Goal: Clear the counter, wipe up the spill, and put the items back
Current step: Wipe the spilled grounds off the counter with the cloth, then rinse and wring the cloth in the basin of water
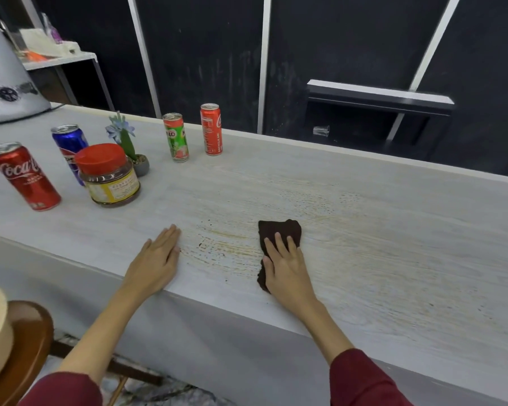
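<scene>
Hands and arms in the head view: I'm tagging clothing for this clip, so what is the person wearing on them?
Both the left hand and the right hand are bare, with no gloves, rings or watch visible. Dark red sleeves are pushed up, leaving the forearms uncovered.

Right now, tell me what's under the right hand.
The right hand presses flat on a dark brown cloth lying on the counter. Whether spill remains beneath the cloth is hidden; yellowish smears show beside it.
</scene>
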Demonstrator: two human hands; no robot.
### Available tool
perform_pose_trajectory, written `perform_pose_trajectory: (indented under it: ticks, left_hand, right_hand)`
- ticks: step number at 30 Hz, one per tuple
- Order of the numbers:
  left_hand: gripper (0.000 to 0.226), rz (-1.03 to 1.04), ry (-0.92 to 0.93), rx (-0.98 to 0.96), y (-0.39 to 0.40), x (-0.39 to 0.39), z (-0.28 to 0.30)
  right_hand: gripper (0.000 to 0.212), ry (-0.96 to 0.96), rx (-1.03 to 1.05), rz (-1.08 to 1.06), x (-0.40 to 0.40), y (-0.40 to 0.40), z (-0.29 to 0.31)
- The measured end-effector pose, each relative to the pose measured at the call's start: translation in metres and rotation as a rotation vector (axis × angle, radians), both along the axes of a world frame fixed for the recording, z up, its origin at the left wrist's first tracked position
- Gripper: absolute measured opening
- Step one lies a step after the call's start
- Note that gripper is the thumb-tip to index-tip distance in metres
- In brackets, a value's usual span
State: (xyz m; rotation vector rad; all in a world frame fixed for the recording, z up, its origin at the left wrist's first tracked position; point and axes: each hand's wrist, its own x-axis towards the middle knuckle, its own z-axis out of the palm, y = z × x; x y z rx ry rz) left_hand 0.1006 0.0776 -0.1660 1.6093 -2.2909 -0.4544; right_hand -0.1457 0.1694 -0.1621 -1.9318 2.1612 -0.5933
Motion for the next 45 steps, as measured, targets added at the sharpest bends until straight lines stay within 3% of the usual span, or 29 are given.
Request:
perform_pose_trajectory:
  ticks: [9, 16, 19, 24, 27, 34, 39, 45]
  left_hand:
    - [0.049, -0.046, 0.026, -0.003, -0.004, 0.008, -0.003]
    - [0.047, -0.147, 0.023, 0.001, -0.035, 0.058, 0.005]
    - [0.047, -0.215, 0.032, 0.000, -0.043, 0.069, 0.006]
    - [0.047, -0.271, 0.102, 0.006, -0.046, 0.076, 0.002]
    - [0.047, -0.270, 0.202, 0.011, -0.047, 0.086, 0.005]
    - [0.058, -0.277, 0.215, -0.021, -0.060, 0.126, 0.032]
    - [0.049, -0.127, 0.339, -0.010, -0.063, 0.164, 0.057]
    - [0.038, 0.212, 0.363, -0.011, -0.031, 0.271, 0.047]
  right_hand:
    - [0.056, -0.001, 0.053, 0.026, 0.052, -0.035, 0.003]
    - [0.062, -0.034, 0.075, 0.027, 0.116, -0.076, 0.008]
    - [0.054, -0.022, -0.004, 0.010, 0.136, -0.086, 0.002]
    - [0.020, -0.092, -0.284, -0.024, 0.154, -0.086, -0.004]
    - [0.017, -0.035, -0.385, -0.007, 0.163, -0.085, -0.004]
    - [0.019, -0.442, -0.368, 0.003, 0.196, -0.106, 0.019]
    - [0.021, -0.607, -0.260, 0.267, 0.254, -0.132, 0.045]
    - [0.020, -0.723, -0.062, 0.591, 0.361, -0.150, 0.037]
